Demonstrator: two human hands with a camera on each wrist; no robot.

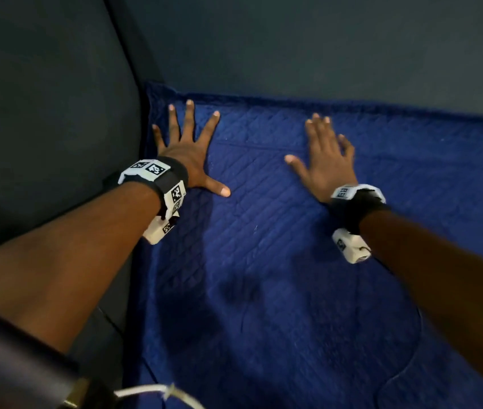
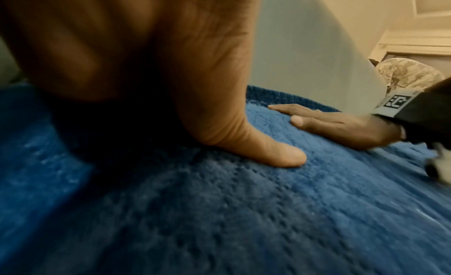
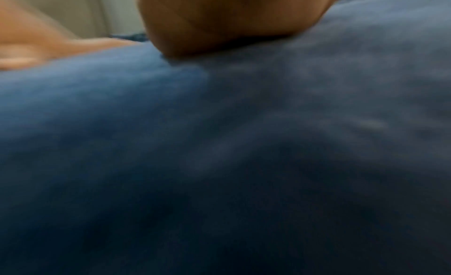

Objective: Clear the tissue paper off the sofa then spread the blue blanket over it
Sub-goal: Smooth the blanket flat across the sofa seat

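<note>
The blue quilted blanket (image 1: 278, 261) lies flat over the sofa seat, its far edge along the backrest (image 1: 322, 48). My left hand (image 1: 188, 149) presses on it near the back left corner, fingers spread straight. My right hand (image 1: 324, 160) lies flat on the blanket further right, fingers straight too. The left wrist view shows the left thumb (image 2: 275, 155) on the blanket (image 2: 219, 211) and the right hand (image 2: 341, 125) flat beyond it. In the blurred right wrist view my palm (image 3: 231, 24) rests on the blanket (image 3: 219, 144). No tissue paper shows in any view.
The dark grey sofa armrest (image 1: 42, 113) rises along the left side. A white cable (image 1: 157, 391) hangs at the bottom edge. In the left wrist view a patterned cushion (image 2: 410, 75) sits beyond the sofa at the right.
</note>
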